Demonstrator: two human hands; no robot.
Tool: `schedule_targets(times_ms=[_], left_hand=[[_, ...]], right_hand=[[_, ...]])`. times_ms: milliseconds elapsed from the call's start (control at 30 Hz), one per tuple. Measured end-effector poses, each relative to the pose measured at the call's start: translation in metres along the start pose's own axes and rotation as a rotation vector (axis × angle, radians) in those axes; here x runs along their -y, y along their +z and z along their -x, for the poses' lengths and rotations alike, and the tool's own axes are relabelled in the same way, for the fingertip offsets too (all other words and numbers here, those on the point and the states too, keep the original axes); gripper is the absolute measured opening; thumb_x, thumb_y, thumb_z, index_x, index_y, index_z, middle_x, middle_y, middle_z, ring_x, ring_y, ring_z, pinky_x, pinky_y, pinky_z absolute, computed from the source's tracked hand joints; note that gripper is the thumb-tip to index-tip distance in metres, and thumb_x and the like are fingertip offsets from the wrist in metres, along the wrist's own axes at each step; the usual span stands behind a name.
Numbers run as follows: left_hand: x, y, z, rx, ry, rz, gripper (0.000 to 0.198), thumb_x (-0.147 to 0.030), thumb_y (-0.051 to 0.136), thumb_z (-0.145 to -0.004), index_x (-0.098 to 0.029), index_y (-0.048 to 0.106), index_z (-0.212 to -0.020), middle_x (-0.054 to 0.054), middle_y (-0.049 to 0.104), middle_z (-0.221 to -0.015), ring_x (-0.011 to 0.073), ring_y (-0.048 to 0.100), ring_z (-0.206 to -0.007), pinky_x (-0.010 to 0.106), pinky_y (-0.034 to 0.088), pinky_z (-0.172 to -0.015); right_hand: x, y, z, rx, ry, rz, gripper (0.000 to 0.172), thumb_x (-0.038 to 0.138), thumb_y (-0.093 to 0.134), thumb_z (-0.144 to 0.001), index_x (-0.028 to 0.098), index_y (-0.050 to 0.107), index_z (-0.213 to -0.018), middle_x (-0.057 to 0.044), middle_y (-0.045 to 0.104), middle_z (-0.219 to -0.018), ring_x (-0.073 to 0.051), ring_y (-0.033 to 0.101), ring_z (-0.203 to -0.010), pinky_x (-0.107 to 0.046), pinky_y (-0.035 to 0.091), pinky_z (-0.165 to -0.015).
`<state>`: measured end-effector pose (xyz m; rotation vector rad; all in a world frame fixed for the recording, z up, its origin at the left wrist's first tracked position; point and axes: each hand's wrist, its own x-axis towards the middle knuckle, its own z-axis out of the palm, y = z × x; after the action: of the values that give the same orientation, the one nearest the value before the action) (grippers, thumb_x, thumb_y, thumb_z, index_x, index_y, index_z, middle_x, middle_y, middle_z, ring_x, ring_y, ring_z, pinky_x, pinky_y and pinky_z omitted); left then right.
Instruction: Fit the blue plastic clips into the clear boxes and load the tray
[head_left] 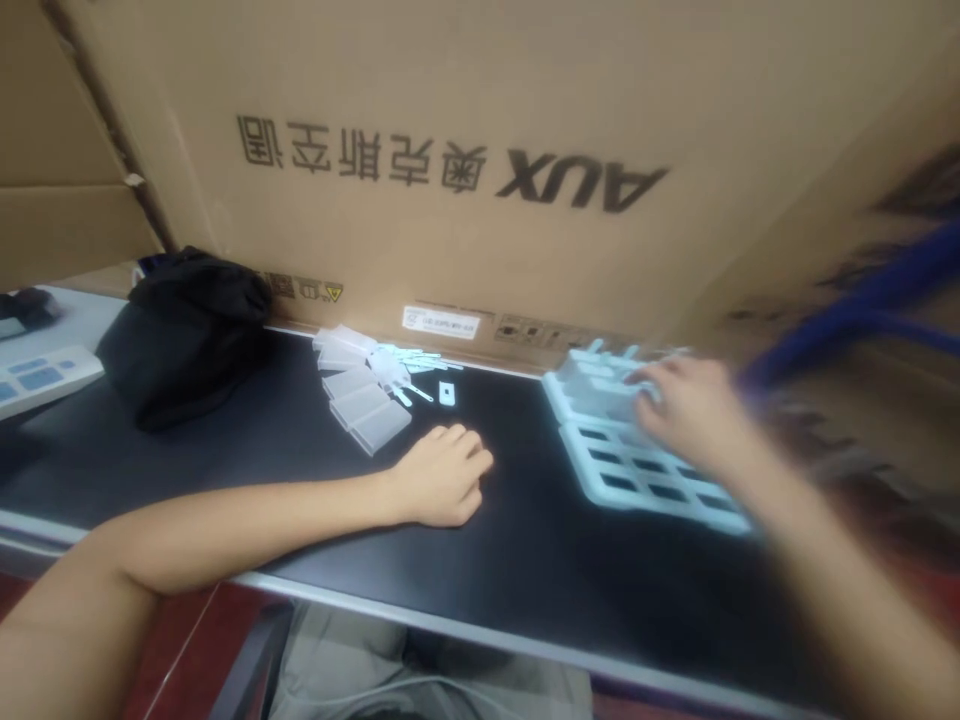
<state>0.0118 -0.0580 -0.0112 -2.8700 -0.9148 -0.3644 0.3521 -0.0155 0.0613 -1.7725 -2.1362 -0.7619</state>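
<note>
Pale blue plastic grid tray: sits on the black tabletop, over on the right, probably so that arm doesn't have to cross over.
Right hand: over the tray's far part, fingers partly bent; too blurry to tell if it's actually got hold of anything.
Left hand: loosely curled on the tabletop, nothing visible in it, seems to be just resting.
Frosted rectangular plastic pieces: fanned and overlapping near thin pale blue sticks, maybe to keep edges separate.

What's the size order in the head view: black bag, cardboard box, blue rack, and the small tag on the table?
1. Cardboard box
2. Blue rack and black bag: too alike to rank
3. Small tag
</note>
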Motion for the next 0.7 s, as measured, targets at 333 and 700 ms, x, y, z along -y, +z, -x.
schedule_targets(times_ms=[333, 700], left_hand=[[0.020, -0.025, -0.011, -0.030, -0.114, -0.268, 0.031, -0.030, 0.051, -0.099, -0.013, 0.065, -0.120, 0.020, 0.062, -0.126, 0.0361, 0.055, -0.115, 0.052, 0.042, -0.103], [0.120, -0.066, -0.017, 0.145, -0.427, -0.372, 0.035, -0.034, 0.045, -0.104, -0.013, 0.069, -0.119, 0.016, 0.064, -0.120, 0.0317, 0.059, -0.118, 0.044, 0.047, -0.103]], right_hand=[[0.169, 0.032, -0.037, 0.339, -0.355, -0.466, 0.048, 0.012, 0.044, -0.097, 0.013, 0.064, -0.140, -0.017, 0.064, -0.134, -0.028, 0.060, -0.120, -0.040, 0.052, -0.104], [0.144, 0.034, -0.022, 0.355, -0.353, -0.409, 0.021, 0.025, 0.049, -0.102, 0.017, 0.068, -0.097, -0.015, 0.068, -0.109, -0.029, 0.064, -0.100, -0.042, 0.054, -0.087]])
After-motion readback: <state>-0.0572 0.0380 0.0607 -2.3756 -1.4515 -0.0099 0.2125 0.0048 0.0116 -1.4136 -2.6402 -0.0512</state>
